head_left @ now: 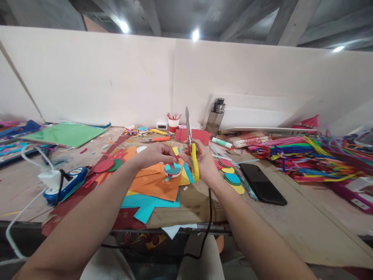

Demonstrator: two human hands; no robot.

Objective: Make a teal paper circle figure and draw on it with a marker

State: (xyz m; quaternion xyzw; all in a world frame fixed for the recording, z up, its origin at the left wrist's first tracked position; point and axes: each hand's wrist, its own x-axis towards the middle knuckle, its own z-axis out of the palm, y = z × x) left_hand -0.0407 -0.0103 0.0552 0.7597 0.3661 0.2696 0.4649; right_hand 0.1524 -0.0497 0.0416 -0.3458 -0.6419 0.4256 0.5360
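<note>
scissors (195,165) upright in r hand (204,160) w/ grip closed, l hand (155,155) palm-down pinching paper bit (175,150)

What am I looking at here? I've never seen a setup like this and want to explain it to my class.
There is no machine: one person works with two bare hands. The single picture comes from a camera worn on their head, looking forward and down. The right hand holds yellow-handled scissors, blades upward. The left hand appears to pinch a small yellow piece. Below it is a round, blue-topped piece. On the worktable lie orange paper, a black phone and colourful fuzzy sticks.
</note>
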